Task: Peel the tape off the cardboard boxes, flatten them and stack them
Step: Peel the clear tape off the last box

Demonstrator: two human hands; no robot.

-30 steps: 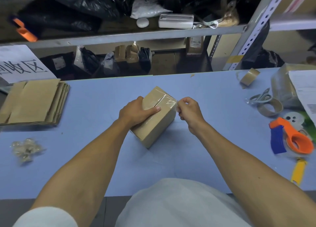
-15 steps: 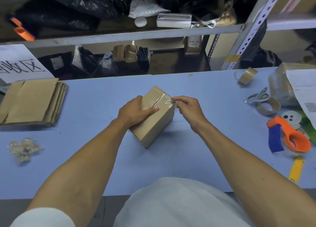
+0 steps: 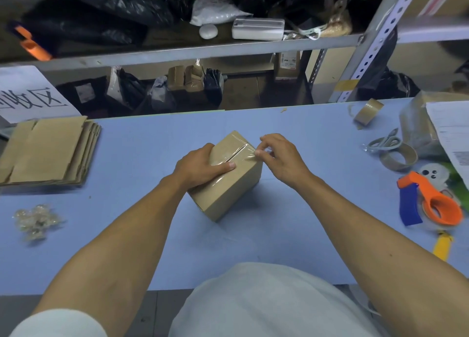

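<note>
A small brown cardboard box (image 3: 228, 192) stands at the middle of the blue table (image 3: 152, 143), its top seam covered by clear tape (image 3: 243, 156). My left hand (image 3: 203, 166) grips the box's left top edge, thumb laid across the taped top. At the box's right top corner my right hand (image 3: 279, 159) pinches the loose end of the clear tape between thumb and fingertips. A stack of flattened cardboard boxes (image 3: 48, 151) lies at the table's left side.
A wad of peeled clear tape (image 3: 35, 220) lies at front left. On the right are an orange tape dispenser (image 3: 431, 202), tape rolls (image 3: 398, 159), scissors (image 3: 385, 141), a wrapped parcel (image 3: 418, 131) and a yellow knife (image 3: 442, 244). Metal shelving (image 3: 203, 50) stands behind the table.
My right hand has shifted up from the box's right side to its top right corner and taken the tape end in its fingertips. The left hand and box have stayed put.
</note>
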